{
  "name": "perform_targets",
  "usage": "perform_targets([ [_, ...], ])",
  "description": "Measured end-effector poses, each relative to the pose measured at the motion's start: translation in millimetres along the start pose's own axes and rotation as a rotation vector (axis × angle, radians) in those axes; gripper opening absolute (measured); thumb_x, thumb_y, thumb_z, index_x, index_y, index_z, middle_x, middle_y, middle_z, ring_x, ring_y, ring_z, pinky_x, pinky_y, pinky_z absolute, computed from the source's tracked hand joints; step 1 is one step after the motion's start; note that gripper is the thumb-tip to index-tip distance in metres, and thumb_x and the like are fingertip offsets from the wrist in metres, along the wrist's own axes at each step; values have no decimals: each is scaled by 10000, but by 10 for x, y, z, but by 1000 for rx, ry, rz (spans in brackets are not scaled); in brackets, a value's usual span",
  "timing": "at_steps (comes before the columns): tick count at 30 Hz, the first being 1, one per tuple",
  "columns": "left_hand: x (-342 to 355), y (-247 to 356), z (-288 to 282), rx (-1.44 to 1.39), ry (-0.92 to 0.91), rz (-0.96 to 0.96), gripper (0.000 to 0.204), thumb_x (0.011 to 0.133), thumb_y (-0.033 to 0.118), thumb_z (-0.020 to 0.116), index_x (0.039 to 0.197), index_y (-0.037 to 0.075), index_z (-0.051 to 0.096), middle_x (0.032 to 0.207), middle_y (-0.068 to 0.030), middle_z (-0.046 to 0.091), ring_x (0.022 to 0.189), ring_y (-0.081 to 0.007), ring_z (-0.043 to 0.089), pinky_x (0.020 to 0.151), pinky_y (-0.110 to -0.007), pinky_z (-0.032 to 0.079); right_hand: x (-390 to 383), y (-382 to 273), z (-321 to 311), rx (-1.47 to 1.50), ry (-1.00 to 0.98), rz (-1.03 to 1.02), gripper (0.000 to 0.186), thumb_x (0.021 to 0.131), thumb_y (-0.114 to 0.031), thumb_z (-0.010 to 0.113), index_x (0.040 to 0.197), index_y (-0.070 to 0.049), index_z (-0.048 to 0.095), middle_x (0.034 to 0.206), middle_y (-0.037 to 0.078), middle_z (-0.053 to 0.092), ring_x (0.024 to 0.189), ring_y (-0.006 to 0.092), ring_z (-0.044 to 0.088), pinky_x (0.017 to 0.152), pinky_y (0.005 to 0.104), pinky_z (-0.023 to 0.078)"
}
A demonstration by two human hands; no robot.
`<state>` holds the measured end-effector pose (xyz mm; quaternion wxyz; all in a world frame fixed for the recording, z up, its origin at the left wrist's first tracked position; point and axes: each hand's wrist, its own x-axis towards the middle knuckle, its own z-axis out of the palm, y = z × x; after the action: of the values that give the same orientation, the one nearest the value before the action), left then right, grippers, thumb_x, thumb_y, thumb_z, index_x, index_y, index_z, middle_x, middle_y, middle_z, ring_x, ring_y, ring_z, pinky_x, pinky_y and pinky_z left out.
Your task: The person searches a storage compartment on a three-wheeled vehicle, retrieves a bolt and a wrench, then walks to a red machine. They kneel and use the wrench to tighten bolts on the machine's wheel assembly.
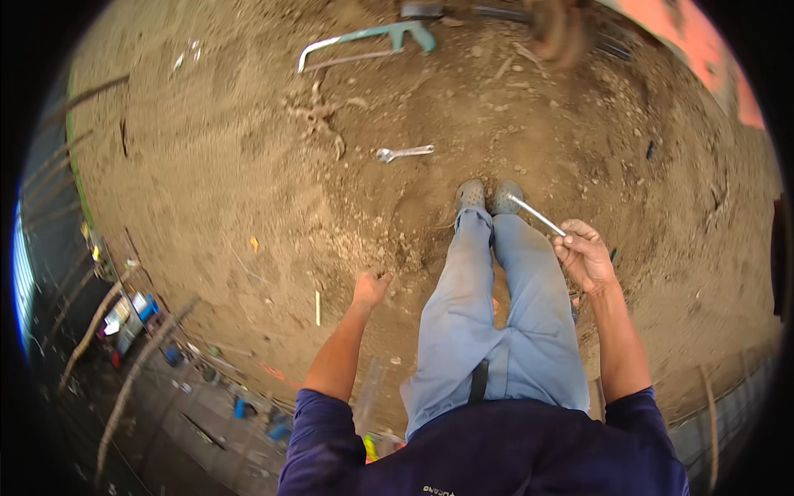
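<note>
In my right hand [585, 255] a thin silver metal rod [538, 216] is gripped, its free end pointing up and left over my right shoe. Whatever part lies inside the fist is hidden; a bit of green shows just beyond the hand. My left hand [374, 287] hangs left of my knees above the dirt, fingers curled in, and its inner side cannot be seen. An adjustable wrench [405, 154] lies on the ground ahead of my shoes [471, 195]. Farther off rests a hacksaw [364, 43] with a teal frame and handle.
A root-like piece of wood [316, 116] sticks up from the bare soil [207, 165]. At the top is a blurred rusty round part [562, 33], beside an orange-pink surface [699, 41]. A pale strip [318, 308] lies near my left arm. Branches [136, 372] and clutter fill the lower left.
</note>
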<state>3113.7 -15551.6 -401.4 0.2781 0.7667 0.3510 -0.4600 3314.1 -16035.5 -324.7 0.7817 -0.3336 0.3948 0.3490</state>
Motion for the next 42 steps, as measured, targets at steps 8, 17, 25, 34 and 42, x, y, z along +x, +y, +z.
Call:
perform_targets([
  [8,1107,-259,136,-96,303,231,204,898,210,692,1004,41,734,963,-231,738,908,-420,717,795,-479,560,995,388,860,-163,-261,330,290,929,19,726,1215,48,686,1083,157,762,947,214,765,808,290,655],
  [17,3217,382,-202,-99,708,324,329,923,180,691,1245,116,681,1176,-167,678,1112,-392,648,957,-487,518,2581,349,902,-775,-152,202,173,945,-137,787,1046,-6,737,823,24,705,680,91,658,620,232,559],
  [25,3967,428,-206,177,800,488,264,896,187,739,1153,136,717,1156,-133,668,1110,-380,641,923,-480,532,3616,142,741,-1192,-355,-6,208,918,-205,822,1005,-23,771,803,8,700,658,65,610,573,234,495],
  [34,3201,966,-451,-1297,469,667,118,900,50,784,1014,60,756,937,-48,762,810,-188,706,700,-339,567,3827,-24,1146,-1300,-611,-364,185,904,-156,812,1021,-14,787,818,12,716,698,80,612,615,266,482],
  [42,2222,2359,-232,-1875,-228,1082,242,881,70,825,1110,104,753,1111,-80,745,927,-181,671,742,-323,527,3190,-390,1192,-1406,-746,-1000,166,847,-74,819,1003,-33,782,810,94,706,713,200,667,631,331,504],
])
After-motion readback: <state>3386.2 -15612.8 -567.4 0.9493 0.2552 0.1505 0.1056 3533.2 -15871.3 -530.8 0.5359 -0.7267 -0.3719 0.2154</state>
